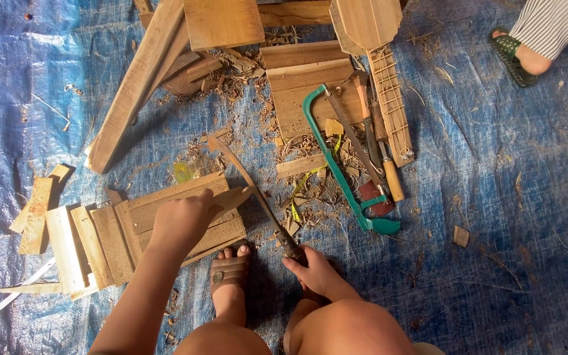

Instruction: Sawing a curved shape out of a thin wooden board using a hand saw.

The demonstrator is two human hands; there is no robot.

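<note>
My left hand (182, 222) presses on a small flat piece of wood (230, 198) that lies on a stack of wooden boards (141, 223). My right hand (315, 269) grips the dark handle of a long curved knife (248, 181). Its blade runs up and to the left, with its edge against the tip of the small wood piece. My sandalled foot (229, 271) rests just below the boards, between my two hands.
A green-framed saw (336, 164), wooden-handled tools (381, 154) and a string-wound wooden part (392, 108) lie on the blue tarp (507, 197) among shavings. Long planks (136, 85) lie at upper left, pale offcuts (60, 246) at left. Another person's sandalled foot (517, 56) is at upper right.
</note>
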